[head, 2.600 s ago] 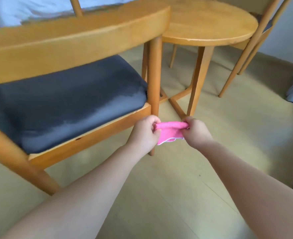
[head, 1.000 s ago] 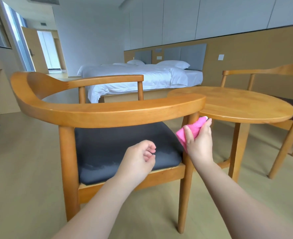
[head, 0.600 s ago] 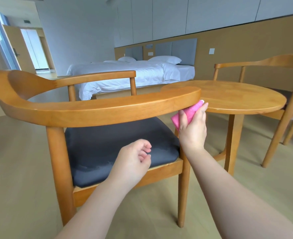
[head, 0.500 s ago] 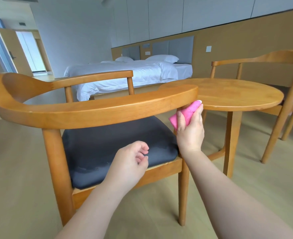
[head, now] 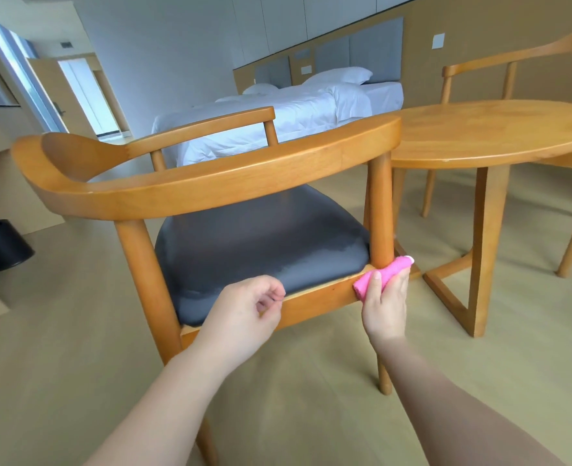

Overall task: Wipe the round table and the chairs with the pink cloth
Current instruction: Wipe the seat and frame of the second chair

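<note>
While my right hand (head: 383,302) presses the cloth (head: 375,276) to the near chair (head: 210,183), right where its front post meets the seat rail, the step in hand looks like wiping that post. Post is round, so best done wrapped: cloth folded round the wood, drawn along its length in one pull, then turned to a clean face for the rail. Joint at the seat corner likely traps dust; worth a firmer rub there.

Grip, right: fingers curled round the bunched cloth, thumb lying across its near side, pink showing above the knuckles. Cloth touches the post's base and the rail's end. How far it wraps behind the post I cannot tell.

Grip, left: left hand (head: 244,311) hangs before the seat rail, fingers loosely curled, thumb near the forefinger, nothing in it. Not touching the chair as far as I can see. It could steady the armrest while I rub.

Table (head: 486,129) stands just beyond the chair's right armrest. Second chair (head: 513,58) behind the table, far side.
</note>
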`<state>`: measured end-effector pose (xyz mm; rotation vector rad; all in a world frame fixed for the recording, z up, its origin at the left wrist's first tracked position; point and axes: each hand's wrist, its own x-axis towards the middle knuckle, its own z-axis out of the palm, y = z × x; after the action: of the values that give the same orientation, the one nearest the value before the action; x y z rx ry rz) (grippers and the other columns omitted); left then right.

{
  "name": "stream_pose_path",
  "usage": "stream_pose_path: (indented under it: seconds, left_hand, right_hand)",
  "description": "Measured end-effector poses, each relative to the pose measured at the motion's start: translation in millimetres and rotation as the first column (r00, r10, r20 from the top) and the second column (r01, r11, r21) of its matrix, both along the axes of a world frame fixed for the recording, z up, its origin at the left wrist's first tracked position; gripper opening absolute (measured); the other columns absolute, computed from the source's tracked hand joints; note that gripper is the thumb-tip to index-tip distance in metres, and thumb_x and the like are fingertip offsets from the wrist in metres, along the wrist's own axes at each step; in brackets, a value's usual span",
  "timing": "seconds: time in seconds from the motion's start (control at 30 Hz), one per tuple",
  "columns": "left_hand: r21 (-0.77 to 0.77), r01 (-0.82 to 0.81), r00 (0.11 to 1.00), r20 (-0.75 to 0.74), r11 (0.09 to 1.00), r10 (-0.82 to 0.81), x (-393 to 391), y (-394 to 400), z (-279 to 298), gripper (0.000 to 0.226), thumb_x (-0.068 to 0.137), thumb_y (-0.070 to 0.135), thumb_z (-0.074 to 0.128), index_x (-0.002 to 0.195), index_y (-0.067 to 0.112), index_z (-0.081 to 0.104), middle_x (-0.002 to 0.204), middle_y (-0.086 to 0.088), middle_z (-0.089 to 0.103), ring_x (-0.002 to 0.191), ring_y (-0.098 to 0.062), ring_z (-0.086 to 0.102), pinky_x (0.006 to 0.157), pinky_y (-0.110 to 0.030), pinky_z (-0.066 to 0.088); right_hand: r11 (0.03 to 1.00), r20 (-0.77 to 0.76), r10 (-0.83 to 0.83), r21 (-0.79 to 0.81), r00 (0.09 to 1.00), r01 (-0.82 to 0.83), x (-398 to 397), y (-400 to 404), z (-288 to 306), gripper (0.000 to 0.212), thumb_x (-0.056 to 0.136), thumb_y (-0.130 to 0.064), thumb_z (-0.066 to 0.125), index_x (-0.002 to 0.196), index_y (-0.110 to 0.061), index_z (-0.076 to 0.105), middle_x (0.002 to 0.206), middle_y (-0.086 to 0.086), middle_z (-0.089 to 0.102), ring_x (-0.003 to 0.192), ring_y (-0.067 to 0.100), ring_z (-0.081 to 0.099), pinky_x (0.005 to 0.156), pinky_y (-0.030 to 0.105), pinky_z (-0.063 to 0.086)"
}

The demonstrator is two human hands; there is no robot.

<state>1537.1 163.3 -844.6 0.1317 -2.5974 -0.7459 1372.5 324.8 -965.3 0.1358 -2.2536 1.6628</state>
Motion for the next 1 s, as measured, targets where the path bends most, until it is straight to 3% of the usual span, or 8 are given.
stream_pose_path:
  seconds: [0.07,0.23,0.33,0.47,0.67,0.8,0.9,1.0]
  left_hand:
    - [-0.008,-0.008,1.0,0.006,1.0,0.008,8,-4,-1,0.016,0.083,0.009,0.064,0.086,0.024,0.067,0.077,0.013,0.065,0.079,0.0,0.059,0.066,-0.013,0.048]
    - [0.008,0.005,1.0,0.01,1.0,-0.005,23,-8,-8,0.021,0.083,0.007,0.066,0.082,0.028,0.066,0.078,0.012,0.067,0.078,-0.001,0.061,0.068,-0.011,0.048]
    - [-0.002,0.019,0.998,0.054,1.0,-0.019,30,-14,-10,0.025,0.084,0.011,0.065,0.08,0.036,0.064,0.078,0.016,0.066,0.08,0.001,0.062,0.066,-0.008,0.047]
    - [-0.04,0.027,0.997,0.079,0.999,-0.023,40,-27,-7,0.02,0.085,0.009,0.065,0.081,0.029,0.067,0.076,0.016,0.067,0.077,0.0,0.063,0.063,-0.006,0.044]
    - [-0.038,0.029,0.988,0.151,0.999,-0.023,63,-53,-3,0.016,0.083,0.007,0.066,0.077,0.022,0.066,0.068,0.009,0.064,0.062,-0.01,0.059,0.054,-0.011,0.041]
    - [0.023,0.038,0.958,0.284,0.999,-0.043,83,-72,-3,0.016,0.083,0.01,0.066,0.073,0.023,0.068,0.061,0.015,0.058,0.054,-0.003,0.051,0.053,-0.013,0.041]
    - [0.036,0.017,0.928,0.372,0.999,-0.03,94,-83,-3,0.016,0.085,0.018,0.068,0.069,0.022,0.068,0.055,0.018,0.056,0.05,0.0,0.047,0.052,-0.012,0.039]
    - [0.07,-0.019,0.897,0.441,0.997,-0.014,102,-93,-5,0.025,0.085,0.022,0.069,0.061,0.022,0.064,0.051,0.017,0.054,0.048,0.001,0.045,0.051,-0.013,0.038]
  right_hand:
    - [1.0,0.013,-0.027,-0.002,1.0,0.027,4,-8,-2,0.068,0.103,-0.037,0.029,0.152,-0.006,-0.007,0.162,0.008,-0.003,0.149,0.017,-0.004,0.121,0.03,0.0]
    - [0.999,0.032,-0.05,0.003,0.998,0.05,8,-17,-8,0.068,0.104,-0.031,0.028,0.15,0.001,-0.01,0.161,0.015,-0.009,0.148,0.021,-0.01,0.118,0.026,-0.007]
    - [0.995,0.004,-0.098,0.007,0.995,0.098,12,-28,-7,0.068,0.104,-0.029,0.028,0.149,0.003,-0.011,0.159,0.018,-0.013,0.148,0.026,-0.011,0.118,0.029,-0.009]
    - [0.993,-0.07,-0.112,0.035,0.991,0.115,26,-53,-6,0.07,0.099,-0.031,0.024,0.148,0.005,-0.009,0.158,0.02,-0.015,0.146,0.031,-0.017,0.119,0.034,-0.009]
    - [0.988,-0.197,-0.025,0.147,0.98,0.055,69,-101,-16,0.067,0.099,-0.029,0.026,0.148,0.01,0.0,0.158,0.027,-0.004,0.146,0.033,-0.012,0.121,0.041,-0.004]
    - [0.953,-0.36,0.139,0.303,0.923,-0.026,94,-117,-33,0.062,0.1,-0.025,0.029,0.147,0.01,0.007,0.155,0.032,0.008,0.146,0.035,-0.005,0.12,0.043,0.0]
    - [0.862,-0.451,0.283,0.507,0.847,-0.019,103,-125,-45,0.055,0.096,-0.019,0.035,0.141,0.011,0.025,0.146,0.035,0.031,0.14,0.047,0.019,0.113,0.056,0.017]
    - [0.714,-0.53,0.495,0.7,0.688,0.025,109,-136,-54,0.062,0.083,-0.012,0.05,0.14,0.004,0.029,0.14,0.028,0.046,0.139,0.045,0.025,0.115,0.055,0.015]
